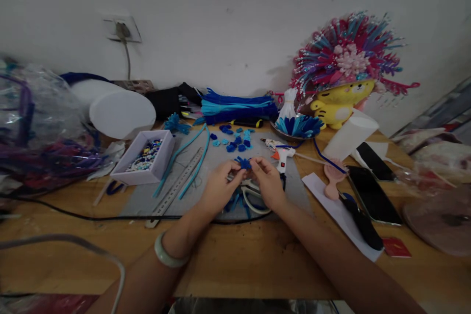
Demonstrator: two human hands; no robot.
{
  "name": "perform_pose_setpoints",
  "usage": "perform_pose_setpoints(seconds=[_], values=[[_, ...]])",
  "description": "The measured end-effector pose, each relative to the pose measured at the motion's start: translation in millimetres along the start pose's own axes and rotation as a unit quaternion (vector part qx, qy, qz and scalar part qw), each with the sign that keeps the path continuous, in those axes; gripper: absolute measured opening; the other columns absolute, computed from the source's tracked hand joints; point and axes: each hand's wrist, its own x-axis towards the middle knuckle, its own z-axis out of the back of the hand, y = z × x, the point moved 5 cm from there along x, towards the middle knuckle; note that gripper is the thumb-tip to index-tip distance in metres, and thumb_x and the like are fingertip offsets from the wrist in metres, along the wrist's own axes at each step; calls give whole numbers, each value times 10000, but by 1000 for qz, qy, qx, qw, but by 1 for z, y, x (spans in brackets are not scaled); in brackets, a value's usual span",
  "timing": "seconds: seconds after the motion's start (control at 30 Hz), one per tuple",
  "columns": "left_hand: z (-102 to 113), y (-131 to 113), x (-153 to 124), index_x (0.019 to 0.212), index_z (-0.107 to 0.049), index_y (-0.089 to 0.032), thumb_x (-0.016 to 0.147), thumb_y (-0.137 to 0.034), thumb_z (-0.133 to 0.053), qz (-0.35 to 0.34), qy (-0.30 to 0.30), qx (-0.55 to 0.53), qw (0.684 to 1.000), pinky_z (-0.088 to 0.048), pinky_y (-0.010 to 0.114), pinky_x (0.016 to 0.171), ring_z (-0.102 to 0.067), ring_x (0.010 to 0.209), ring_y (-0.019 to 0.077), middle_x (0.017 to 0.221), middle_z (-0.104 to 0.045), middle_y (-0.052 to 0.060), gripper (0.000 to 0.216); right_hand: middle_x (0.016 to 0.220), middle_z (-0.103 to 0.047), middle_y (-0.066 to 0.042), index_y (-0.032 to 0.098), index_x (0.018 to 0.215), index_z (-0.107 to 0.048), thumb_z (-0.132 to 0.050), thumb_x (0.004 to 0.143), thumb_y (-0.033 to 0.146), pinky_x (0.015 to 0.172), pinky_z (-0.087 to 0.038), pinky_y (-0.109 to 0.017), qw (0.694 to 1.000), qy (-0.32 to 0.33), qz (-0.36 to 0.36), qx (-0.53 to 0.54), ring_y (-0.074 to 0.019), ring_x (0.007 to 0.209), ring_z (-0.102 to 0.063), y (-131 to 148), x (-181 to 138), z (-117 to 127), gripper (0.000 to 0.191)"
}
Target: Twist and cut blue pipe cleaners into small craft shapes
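Between my two hands, above the grey mat (pixel 294 191), is a small dark blue fuzzy flower (pixel 243 162), apparently of pipe cleaner. The fingers of my left hand (pixel 221 184) pinch it from the left. My right hand (pixel 269 184) grips its other side between thumb and fingers. White-handled scissors (pixel 253 200) lie beneath my hands, with blue clippings partly hidden there. Just beyond, several small blue flower pieces (pixel 239 144) are scattered on the mat. A white glue gun (pixel 283 157) rests right of my right hand. To the left lie a ruler (pixel 180 184) and bent light blue pipe cleaners (pixel 196 169).
A white box of beads (pixel 147 157) stands at left, with a black cable (pixel 91 217) crossing the table's front. Blue pipe cleaner bundles (pixel 239 106) lie at the back. Phones (pixel 373 194), a pink brush (pixel 331 181) and a yellow plush toy (pixel 342 103) with a flowered headdress are at right.
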Motion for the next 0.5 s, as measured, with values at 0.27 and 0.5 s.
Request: perform_pose_setpoints(seconds=[0.27,0.5], values=[[2,-2,3,803,-575,-195,791,-218,-466,-29,19,-19,999,-439,260,705,-564,736,134,776,-624,12,112,575,-567,19,159,666,-577,-647,663,322,488,-434,-195,977,92,-182,63,-79,503,-513,3,2,-5,177],[-2,6,3,800,-553,-183,771,-253,-484,57,9,-153,987,-449,235,603,-545,609,109,706,-570,-5,102,628,-565,19,184,752,-579,-653,637,267,548,-449,-212,976,37,-190,98,-87,551,-523,-3,4,3,159]])
